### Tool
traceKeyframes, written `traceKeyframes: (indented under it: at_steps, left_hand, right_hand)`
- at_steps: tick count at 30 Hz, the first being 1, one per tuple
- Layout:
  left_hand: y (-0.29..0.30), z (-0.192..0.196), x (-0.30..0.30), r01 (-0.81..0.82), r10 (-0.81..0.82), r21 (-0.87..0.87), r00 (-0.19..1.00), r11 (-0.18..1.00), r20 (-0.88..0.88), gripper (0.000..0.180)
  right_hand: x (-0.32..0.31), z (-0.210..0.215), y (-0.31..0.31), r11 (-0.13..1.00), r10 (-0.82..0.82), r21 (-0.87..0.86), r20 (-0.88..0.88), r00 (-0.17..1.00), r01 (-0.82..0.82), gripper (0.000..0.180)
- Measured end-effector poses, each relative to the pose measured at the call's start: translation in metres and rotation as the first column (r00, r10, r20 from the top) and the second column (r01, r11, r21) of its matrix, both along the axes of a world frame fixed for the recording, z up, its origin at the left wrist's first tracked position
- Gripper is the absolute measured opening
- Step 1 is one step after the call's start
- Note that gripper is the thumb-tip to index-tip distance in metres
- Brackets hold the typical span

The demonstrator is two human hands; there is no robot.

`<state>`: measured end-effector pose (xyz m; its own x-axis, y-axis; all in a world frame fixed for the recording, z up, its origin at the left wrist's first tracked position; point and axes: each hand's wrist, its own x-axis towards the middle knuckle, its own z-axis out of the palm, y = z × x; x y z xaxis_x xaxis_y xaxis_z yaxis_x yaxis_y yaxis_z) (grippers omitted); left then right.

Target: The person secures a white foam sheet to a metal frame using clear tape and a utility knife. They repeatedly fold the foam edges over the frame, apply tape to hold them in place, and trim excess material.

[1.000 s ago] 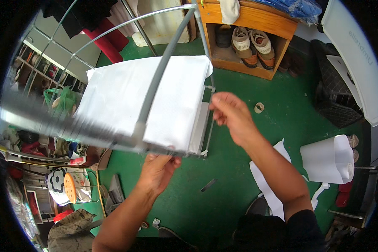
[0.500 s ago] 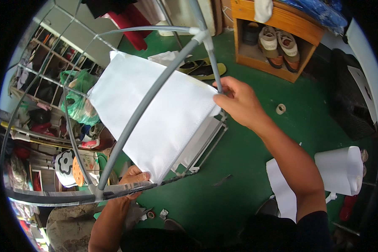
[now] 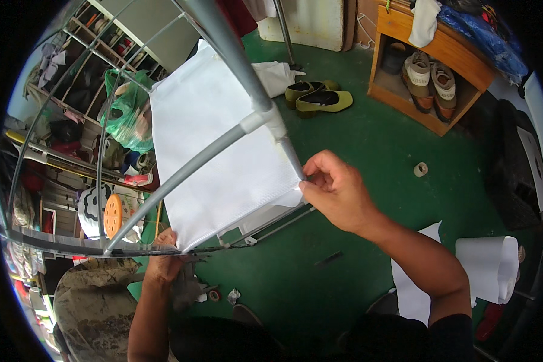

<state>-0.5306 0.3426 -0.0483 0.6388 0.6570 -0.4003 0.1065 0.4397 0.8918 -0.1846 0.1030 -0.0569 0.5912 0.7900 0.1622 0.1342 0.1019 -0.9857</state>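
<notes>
A white textured sheet (image 3: 211,169) is stretched beneath a curved grey tube frame (image 3: 235,66) with a pale plastic joint (image 3: 265,123). At the sheet's near right corner, my right hand (image 3: 341,196) pinches the edge close to the lower end of a grey tube. My left hand (image 3: 165,262) grips the near left corner beside the dark, tape-wrapped lower bar (image 3: 60,242). Part of that hand is hidden behind the bar and the sheet. Thinner rods and more white material show under the sheet's near edge.
Olive-yellow shoes (image 3: 326,104) lie beyond the sheet. A wooden cabinet (image 3: 398,27) with shoes stands at the far right. A tape roll (image 3: 420,169) and a curled white sheet (image 3: 482,268) are on the green floor. A green plastic bag (image 3: 127,114) hangs near cluttered shelves at left.
The view has shifted, and the frame and sheet sit lower and turned in it. My right hand appears lower, my left hand further left. Both keep hold of the sheet's corners.
</notes>
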Motion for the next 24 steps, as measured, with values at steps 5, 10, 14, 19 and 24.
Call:
traceKeyframes:
  at_steps: [5,10,14,19,24]
  left_hand:
    - [-0.006,-0.001,-0.007,-0.057,0.058,-0.011,0.998,0.998,0.016,0.027]
    - [-0.012,0.003,0.003,-0.111,0.11,-0.016,0.993,0.994,-0.036,0.016]
    - [-0.007,0.025,-0.064,0.291,-0.222,0.099,0.873,0.951,-0.435,0.008]
    - [-0.097,0.085,0.011,0.68,-0.636,-0.086,0.623,0.728,-0.455,0.017]
    - [-0.133,0.073,0.11,0.704,-0.739,-0.224,0.648,0.674,-0.186,0.035]
  right_hand:
    - [-0.006,-0.023,0.0,0.99,0.062,0.135,-0.103,0.993,-0.047,0.016]
    - [-0.017,-0.121,-0.05,0.97,0.195,-0.218,0.44,0.877,-0.106,0.023]
    - [-0.045,-0.204,-0.103,0.701,0.683,-0.679,0.551,0.48,-0.219,0.03]
    - [-0.061,-0.24,-0.119,0.653,0.708,-0.744,0.531,0.466,-0.144,0.018]
    - [-0.066,-0.248,-0.117,0.601,0.717,-0.791,0.469,0.516,-0.116,0.011]
